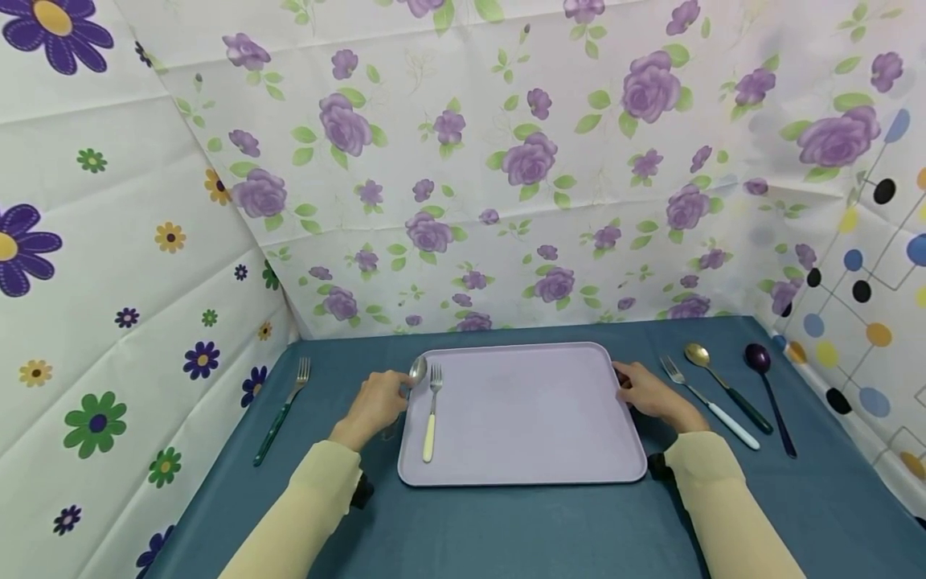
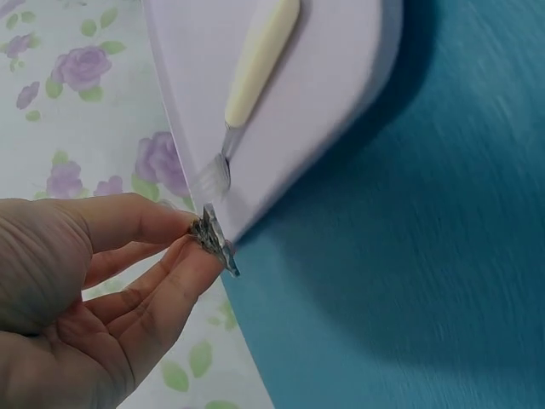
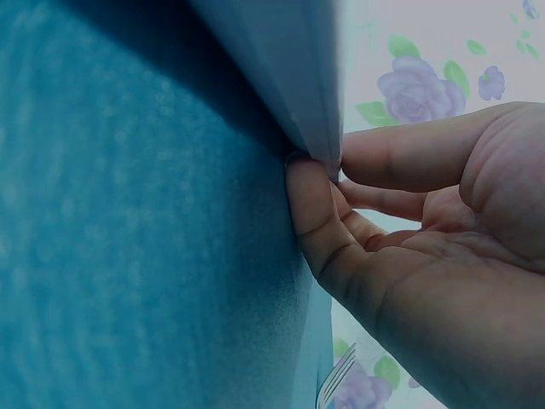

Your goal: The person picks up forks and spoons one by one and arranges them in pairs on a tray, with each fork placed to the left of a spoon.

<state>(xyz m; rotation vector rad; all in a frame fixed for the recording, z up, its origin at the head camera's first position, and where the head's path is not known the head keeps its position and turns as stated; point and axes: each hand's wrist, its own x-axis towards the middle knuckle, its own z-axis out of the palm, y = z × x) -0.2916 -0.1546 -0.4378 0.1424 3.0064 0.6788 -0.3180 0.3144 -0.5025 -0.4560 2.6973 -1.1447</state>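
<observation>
My left hand (image 1: pixel 379 404) pinches a silver spoon (image 1: pixel 418 369) by its handle, with the bowl near the upper left corner of a pale lilac tray (image 1: pixel 535 418). The spoon's handle is mostly hidden; in the left wrist view only a silvery end (image 2: pixel 217 243) shows between thumb and fingers. On the left side of the tray lies a fork (image 1: pixel 430 434) with a cream handle, its tines pointing away from me. My right hand (image 1: pixel 649 394) grips the tray's right edge between thumb and fingers, as the right wrist view shows.
A fork with a green handle (image 1: pixel 273 430) lies on the blue cloth (image 1: pixel 506 531) at the left. At the right lie a white-handled fork (image 1: pixel 716 408), a gold spoon with a green handle (image 1: pixel 738 394) and a dark purple spoon (image 1: pixel 768 386). Flowered cloth walls (image 1: pixel 463 193) stand behind.
</observation>
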